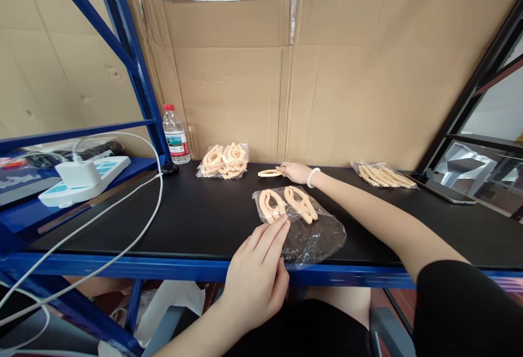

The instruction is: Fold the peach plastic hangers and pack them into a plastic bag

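A clear plastic bag lies flat near the table's front edge, with two beige oval loop-shaped pieces showing at its far end. My left hand rests at the bag's near left side, fingers stretched out together and fingertips on the left loop; its thumb is apart from them. Farther back, my right hand, with a white beaded bracelet on the wrist, has its fingertips closed on the end of a single beige loop piece at the table surface.
A filled bag of beige loops sits at the back left beside a water bottle. Another bag of beige pieces and a phone lie right. A power strip with white cables is at left; cardboard stands behind.
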`<move>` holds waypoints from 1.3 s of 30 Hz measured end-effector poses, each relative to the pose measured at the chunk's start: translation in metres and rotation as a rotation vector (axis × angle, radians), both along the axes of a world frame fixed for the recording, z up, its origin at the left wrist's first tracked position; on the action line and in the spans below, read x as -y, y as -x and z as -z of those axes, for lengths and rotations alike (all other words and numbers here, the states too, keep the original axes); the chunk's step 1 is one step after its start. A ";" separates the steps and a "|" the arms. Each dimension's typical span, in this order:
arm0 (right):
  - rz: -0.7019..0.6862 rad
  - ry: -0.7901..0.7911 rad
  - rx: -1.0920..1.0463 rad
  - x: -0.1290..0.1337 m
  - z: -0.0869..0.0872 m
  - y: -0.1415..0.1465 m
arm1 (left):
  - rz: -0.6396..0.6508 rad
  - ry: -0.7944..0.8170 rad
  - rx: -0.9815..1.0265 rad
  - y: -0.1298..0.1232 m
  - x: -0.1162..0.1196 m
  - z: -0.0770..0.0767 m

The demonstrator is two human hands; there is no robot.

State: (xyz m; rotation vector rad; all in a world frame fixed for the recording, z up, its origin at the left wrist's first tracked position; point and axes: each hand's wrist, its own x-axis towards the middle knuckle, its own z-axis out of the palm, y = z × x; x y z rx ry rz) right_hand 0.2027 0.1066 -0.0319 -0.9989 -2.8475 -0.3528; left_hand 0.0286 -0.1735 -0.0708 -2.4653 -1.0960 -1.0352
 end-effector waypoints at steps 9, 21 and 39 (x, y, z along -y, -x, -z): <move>-0.060 -0.200 -0.221 0.090 -0.001 -0.086 | 0.000 -0.005 -0.004 0.000 -0.002 -0.001; -0.126 -0.545 -0.743 0.280 -0.033 -0.103 | -0.022 0.004 -0.006 -0.001 -0.003 -0.002; -0.298 -0.624 -0.275 0.303 -0.028 -0.050 | -0.034 0.048 0.012 -0.002 -0.002 -0.008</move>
